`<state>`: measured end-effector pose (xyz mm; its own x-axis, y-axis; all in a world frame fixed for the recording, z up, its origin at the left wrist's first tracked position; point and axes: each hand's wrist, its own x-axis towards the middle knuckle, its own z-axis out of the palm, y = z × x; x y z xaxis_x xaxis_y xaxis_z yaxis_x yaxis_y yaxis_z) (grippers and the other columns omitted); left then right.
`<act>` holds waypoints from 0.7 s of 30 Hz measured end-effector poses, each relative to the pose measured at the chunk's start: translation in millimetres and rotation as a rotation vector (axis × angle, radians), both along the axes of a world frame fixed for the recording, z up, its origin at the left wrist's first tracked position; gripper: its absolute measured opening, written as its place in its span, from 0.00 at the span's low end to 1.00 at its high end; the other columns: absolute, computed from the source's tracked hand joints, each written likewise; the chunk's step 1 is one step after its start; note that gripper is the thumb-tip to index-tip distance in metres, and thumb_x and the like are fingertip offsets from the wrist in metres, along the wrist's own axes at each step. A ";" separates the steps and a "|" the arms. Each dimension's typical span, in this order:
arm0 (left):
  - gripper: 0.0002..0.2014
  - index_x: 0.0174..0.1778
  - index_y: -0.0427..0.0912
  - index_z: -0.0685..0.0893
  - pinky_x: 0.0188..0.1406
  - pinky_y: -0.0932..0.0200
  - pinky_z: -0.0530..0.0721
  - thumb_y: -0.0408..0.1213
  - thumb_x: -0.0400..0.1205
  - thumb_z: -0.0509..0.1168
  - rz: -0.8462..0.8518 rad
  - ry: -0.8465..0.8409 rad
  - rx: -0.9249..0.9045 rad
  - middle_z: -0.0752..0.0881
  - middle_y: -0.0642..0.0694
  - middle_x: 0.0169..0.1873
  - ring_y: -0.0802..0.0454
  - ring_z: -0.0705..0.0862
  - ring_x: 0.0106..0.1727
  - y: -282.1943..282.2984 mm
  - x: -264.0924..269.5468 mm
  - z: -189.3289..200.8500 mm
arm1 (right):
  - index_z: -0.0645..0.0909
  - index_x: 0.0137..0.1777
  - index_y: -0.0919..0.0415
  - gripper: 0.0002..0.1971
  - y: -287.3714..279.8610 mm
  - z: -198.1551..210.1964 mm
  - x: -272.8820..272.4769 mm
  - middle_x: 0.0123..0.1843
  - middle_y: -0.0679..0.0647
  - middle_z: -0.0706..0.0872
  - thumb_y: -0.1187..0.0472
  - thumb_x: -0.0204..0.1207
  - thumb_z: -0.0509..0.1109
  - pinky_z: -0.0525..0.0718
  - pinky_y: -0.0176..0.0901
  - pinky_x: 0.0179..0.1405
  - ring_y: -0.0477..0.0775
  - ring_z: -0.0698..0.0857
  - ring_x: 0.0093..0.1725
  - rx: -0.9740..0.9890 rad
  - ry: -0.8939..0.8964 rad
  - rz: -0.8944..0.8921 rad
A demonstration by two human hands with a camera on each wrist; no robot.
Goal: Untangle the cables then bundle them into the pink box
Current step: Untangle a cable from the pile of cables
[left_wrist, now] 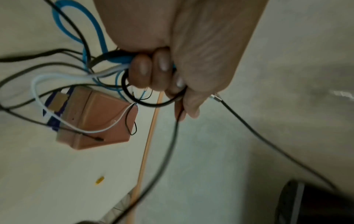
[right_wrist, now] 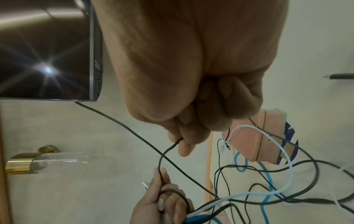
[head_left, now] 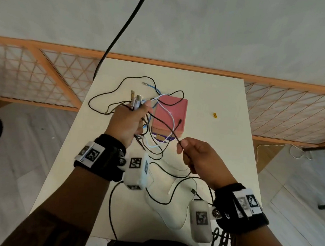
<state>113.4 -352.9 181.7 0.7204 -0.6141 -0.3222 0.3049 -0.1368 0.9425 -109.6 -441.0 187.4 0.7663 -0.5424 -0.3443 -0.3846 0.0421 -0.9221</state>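
A tangle of black, white and blue cables (head_left: 156, 141) spreads over the cream table (head_left: 208, 91) and drapes across the closed pink box (head_left: 169, 116). My left hand (head_left: 127, 120), raised left of the box, grips a bunch of cable ends; their plugs (head_left: 135, 99) stick up above the fingers. In the left wrist view its fingers (left_wrist: 151, 71) curl round blue, white and black strands (left_wrist: 118, 60) above the pink box (left_wrist: 99, 119). My right hand (head_left: 196, 156) pinches one thin black cable (head_left: 165, 128) running back to the left hand; the right wrist view shows the black cable (right_wrist: 162, 154) leaving the fingers (right_wrist: 187, 136).
A small yellow piece (head_left: 214, 115) lies on the table right of the box. A thick black cord (head_left: 126, 26) hangs from above to the table's far left corner. A wooden lattice barrier (head_left: 51, 73) runs behind the table. More cable loops (head_left: 172, 190) lie near the front edge.
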 end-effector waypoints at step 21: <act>0.18 0.28 0.57 0.80 0.32 0.76 0.71 0.49 0.80 0.78 -0.403 -0.712 0.262 0.77 0.58 0.23 0.69 0.79 0.31 3.9 -63.0 7.7 | 0.82 0.39 0.55 0.17 -37.0 53.4 54.0 0.41 0.53 0.87 0.52 0.88 0.61 0.79 0.47 0.39 0.52 0.84 0.39 -0.138 0.053 -0.186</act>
<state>50.4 -349.0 189.4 0.5475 -0.8357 -0.0433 -0.4664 -0.3476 0.8134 -55.6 -477.9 240.8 0.6318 -0.7171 -0.2942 -0.4299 -0.0083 -0.9028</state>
